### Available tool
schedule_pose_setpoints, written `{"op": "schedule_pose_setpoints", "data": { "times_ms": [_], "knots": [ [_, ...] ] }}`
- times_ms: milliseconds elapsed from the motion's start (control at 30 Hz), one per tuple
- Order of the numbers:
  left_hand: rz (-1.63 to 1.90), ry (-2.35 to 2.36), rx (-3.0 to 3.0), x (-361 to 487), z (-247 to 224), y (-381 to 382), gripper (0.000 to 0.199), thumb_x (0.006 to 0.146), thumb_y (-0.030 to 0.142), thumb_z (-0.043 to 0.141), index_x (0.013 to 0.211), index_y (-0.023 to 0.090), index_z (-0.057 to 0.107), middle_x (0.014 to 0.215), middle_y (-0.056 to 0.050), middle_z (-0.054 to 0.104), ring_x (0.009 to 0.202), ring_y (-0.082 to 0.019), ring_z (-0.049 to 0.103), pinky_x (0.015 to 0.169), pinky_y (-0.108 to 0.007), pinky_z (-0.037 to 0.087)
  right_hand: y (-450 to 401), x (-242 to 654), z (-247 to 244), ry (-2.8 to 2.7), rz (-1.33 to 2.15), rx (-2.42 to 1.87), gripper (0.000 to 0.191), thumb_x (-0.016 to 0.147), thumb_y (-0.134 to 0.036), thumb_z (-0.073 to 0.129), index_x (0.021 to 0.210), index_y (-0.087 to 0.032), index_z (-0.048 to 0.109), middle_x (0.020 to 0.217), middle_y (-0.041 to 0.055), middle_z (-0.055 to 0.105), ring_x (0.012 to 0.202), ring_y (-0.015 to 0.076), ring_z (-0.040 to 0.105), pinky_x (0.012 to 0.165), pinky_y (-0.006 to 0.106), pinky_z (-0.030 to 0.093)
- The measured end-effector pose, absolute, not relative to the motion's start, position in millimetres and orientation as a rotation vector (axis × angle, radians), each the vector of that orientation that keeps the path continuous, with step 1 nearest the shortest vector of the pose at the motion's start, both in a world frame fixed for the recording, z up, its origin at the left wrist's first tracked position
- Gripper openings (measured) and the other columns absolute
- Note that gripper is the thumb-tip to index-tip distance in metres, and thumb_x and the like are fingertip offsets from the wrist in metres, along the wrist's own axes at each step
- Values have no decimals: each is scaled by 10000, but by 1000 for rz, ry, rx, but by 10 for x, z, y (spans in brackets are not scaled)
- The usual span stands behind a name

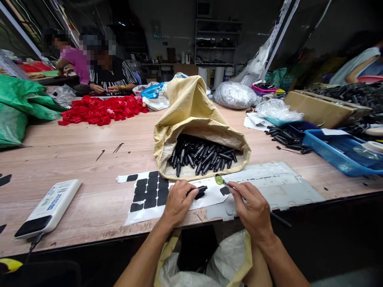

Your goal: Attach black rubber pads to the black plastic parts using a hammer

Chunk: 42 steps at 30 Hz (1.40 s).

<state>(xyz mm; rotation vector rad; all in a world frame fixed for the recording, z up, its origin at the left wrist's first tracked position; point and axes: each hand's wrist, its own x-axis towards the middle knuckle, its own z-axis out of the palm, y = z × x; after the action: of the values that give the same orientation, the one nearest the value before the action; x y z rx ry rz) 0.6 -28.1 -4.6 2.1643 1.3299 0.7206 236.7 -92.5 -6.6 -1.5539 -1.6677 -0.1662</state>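
My left hand point(180, 200) is closed round a black cylindrical part point(201, 189) above a white sheet. In my right hand point(250, 204) is a thin dark tool point(229, 184), pinched between the fingers, with a yellow-green round piece point(219, 179) at its tip. The tip is a little to the right of the black part, apart from it. Black rounded-square stickers point(152, 190) stand in rows on the white sheet point(131, 215), left of my left hand. Just beyond both hands lies a yellow woven sack point(191, 103), its mouth towards me, with many black parts point(206, 156) inside.
A white power bank point(56, 201) lies at the left. Red parts point(103, 108) are heaped behind. A blue tray point(338, 153) and cardboard box point(320, 107) stand right. An open sack point(218, 259) is below the table edge. Several people sit farther off.
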Motion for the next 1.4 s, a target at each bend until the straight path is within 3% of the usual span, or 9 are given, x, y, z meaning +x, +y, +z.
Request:
{"op": "schedule_pose_setpoints", "data": {
  "times_ms": [133, 233, 733, 1000, 1100, 1200, 1300, 1400],
  "knots": [
    [691, 1374, 2134, -13, -44, -285, 443, 1046, 388, 362, 746, 207, 633, 844, -15, 627, 880, -199, 543, 829, -345, 362, -795, 2663, -195, -1764, -257, -1587, 188, 970, -246, 562, 1070, -263, 721, 906, 40, 695, 894, 209, 623, 845, 352, 479],
    [683, 1363, 2095, -28, -45, -283, 486, 1057, 415, 317, 755, 212, 638, 834, -9, 620, 878, -196, 545, 845, -346, 355, -740, 2755, -317, -1796, -285, -1583, 162, 963, -236, 570, 1042, -252, 710, 897, 36, 690, 877, 207, 610, 835, 355, 467],
    [633, 1293, 2231, -4, 26, -396, 466, 1056, 397, 354, 725, 186, 605, 823, -28, 610, 871, -207, 511, 817, -374, 348, -740, 2752, -393, -1788, -308, -1655, 156, 963, -295, 571, 1045, -245, 694, 940, 33, 688, 901, 211, 592, 835, 341, 439],
    [534, 1001, 2424, -2, 38, -1089, 114, 962, 291, 570, 916, 212, 639, 1369, -73, 526, 1241, -285, 443, 1043, -469, 370, -746, 2739, -367, -1783, -299, -1675, 167, 967, -295, 555, 1037, -241, 696, 945, 40, 688, 910, 217, 592, 840, 339, 428],
    [514, 976, 2495, -25, -47, -1209, 138, 854, 311, 716, 935, 221, 647, 1494, -85, 447, 1316, -353, 398, 1073, -535, 357, -746, 2741, -375, -1782, -298, -1673, 164, 965, -297, 558, 1038, -241, 694, 940, 38, 686, 902, 217, 588, 833, 338, 425],
    [624, 1041, 2445, -13, 4, -1087, 209, 814, 314, 753, 979, 234, 653, 1333, -87, 584, 1196, -313, 505, 1006, -478, 432, -749, 2742, -384, -1778, -300, -1679, 162, 962, -298, 561, 1039, -244, 693, 938, 36, 683, 901, 217, 582, 831, 337, 420],
    [836, 1339, 2357, 7, 167, -676, 115, 917, 301, 615, 973, 207, 651, 1021, -86, 682, 978, -251, 600, 867, -400, 490, -747, 2742, -389, -1771, -299, -1687, 161, 960, -289, 562, 1045, -245, 691, 944, 35, 682, 905, 215, 580, 828, 337, 418],
    [844, 1823, 2261, 3, 321, -121, 214, 960, 354, 530, 963, 182, 658, 965, -108, 693, 935, -267, 638, 794, -381, 499, -737, 2745, -396, -1766, -289, -1673, 154, 951, -274, 570, 1043, -243, 689, 937, 32, 679, 900, 207, 582, 819, 333, 419]
  ]
}}
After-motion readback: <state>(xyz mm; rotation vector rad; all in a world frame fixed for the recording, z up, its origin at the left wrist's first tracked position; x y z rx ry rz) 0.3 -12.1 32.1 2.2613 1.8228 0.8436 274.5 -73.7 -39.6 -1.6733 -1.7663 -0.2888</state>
